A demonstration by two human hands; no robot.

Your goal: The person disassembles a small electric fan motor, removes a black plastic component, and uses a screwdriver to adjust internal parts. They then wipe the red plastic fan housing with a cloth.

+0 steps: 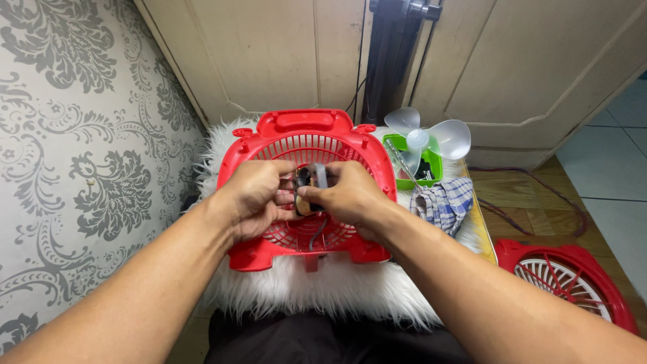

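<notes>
Both hands are on the small fan motor (311,189), held just above the middle of the red fan grille housing (306,145) lying on the white furry mat (323,286). Left hand (255,197) pinches its left side, fingers curled tight; right hand (350,195) clamps the other side. It looks like a seating or freeing step, so steady alignment comes next. Off right: clear fan blade (431,138), green tray (431,176), checked cloth (446,202), second red grille (569,276).
</notes>
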